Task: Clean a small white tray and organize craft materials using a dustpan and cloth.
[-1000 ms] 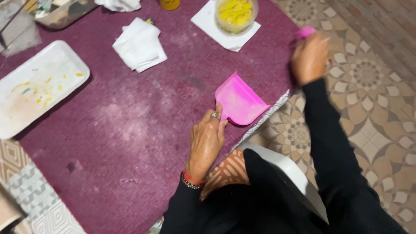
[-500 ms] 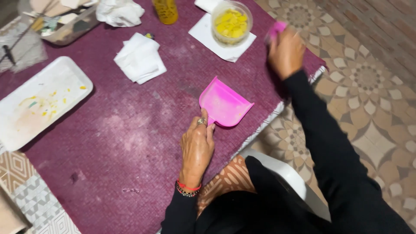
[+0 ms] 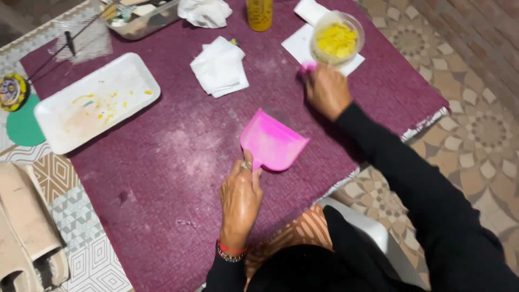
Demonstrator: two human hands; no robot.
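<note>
Purple mat on counter (image 3: 178,162), dusty patches left. Left hand (image 3: 240,197) fingers gripping pink dustpan (image 3: 273,143) handle, pan flat mid-mat. Right hand (image 3: 324,89) closed round pink brush (image 3: 308,66) near yellow-filled cup (image 3: 337,39). Sweeping looks barely half done imo.

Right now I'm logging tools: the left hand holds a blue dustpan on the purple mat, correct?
Not quite: the dustpan is pink, not blue. The head view shows the left hand holding its handle on the purple mat.
</note>
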